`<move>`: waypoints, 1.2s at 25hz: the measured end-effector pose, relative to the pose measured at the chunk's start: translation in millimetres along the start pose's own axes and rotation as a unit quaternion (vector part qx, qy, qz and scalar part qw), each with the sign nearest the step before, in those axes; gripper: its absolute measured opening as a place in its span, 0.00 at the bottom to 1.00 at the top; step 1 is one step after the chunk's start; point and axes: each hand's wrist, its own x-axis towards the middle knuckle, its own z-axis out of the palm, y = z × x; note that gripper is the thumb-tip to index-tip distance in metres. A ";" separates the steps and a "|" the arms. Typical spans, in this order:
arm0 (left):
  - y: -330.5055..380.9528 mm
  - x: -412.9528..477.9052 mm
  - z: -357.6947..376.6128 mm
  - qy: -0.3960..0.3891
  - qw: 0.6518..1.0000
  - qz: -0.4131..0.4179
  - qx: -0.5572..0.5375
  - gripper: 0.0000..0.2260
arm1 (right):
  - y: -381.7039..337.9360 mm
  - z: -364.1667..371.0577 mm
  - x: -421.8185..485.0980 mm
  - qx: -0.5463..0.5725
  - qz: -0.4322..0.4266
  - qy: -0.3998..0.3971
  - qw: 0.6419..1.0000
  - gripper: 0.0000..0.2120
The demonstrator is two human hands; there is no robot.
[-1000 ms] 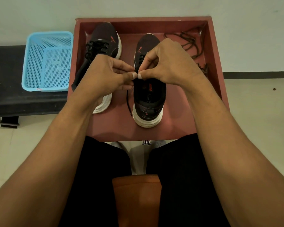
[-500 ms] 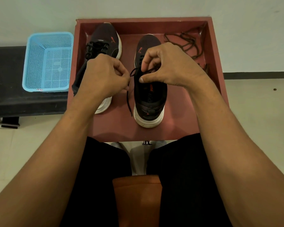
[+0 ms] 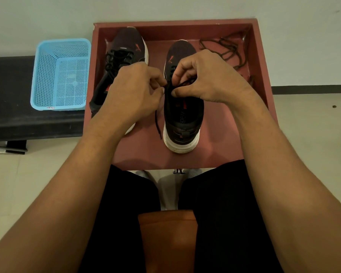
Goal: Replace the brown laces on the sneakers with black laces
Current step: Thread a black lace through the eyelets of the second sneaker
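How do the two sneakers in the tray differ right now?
The left sneaker lies slanted, already laced black; the right sneaker stands straight. Only the right sneaker is handled: left hand and right hand pinch its black lace, one end trailing. Both are dark, white-soled.

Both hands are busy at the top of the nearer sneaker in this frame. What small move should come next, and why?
Probably draw the hands apart to pull the black lace snug, then knot it. The left hand and right hand both pinch it above the sneaker opening, one end dangles loose beside the shoe, and no bow shows yet.
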 end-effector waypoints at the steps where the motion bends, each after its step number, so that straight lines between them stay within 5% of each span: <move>1: 0.0 0.8 1.0 0.002 1.000 0.001 0.002 0.06 | 0.4 -0.1 0.1 0.000 -0.001 -0.001 1.000 0.09; 10: 1.1 -4.6 0.4 -0.116 0.988 -0.089 0.052 0.08 | 4.8 -2.4 -2.0 -0.009 -0.025 0.001 1.000 0.12; 22: -2.0 -1.0 6.8 -0.134 0.981 -0.136 0.028 0.03 | 16.0 -3.8 -1.1 -0.004 0.038 0.070 0.997 0.11; 26: -0.3 -4.4 -5.1 -0.053 0.987 -0.152 -0.023 0.07 | 16.9 -3.0 1.8 0.031 0.026 0.107 0.993 0.07; 28: 3.6 -3.4 -4.6 -0.024 0.988 -0.143 -0.054 0.01 | 16.4 -3.7 3.9 0.036 0.025 0.152 0.987 0.07; 30: 6.6 -3.0 -1.3 -0.050 0.987 -0.135 -0.071 0.12 | 16.2 -4.7 4.2 0.039 0.022 0.179 0.983 0.06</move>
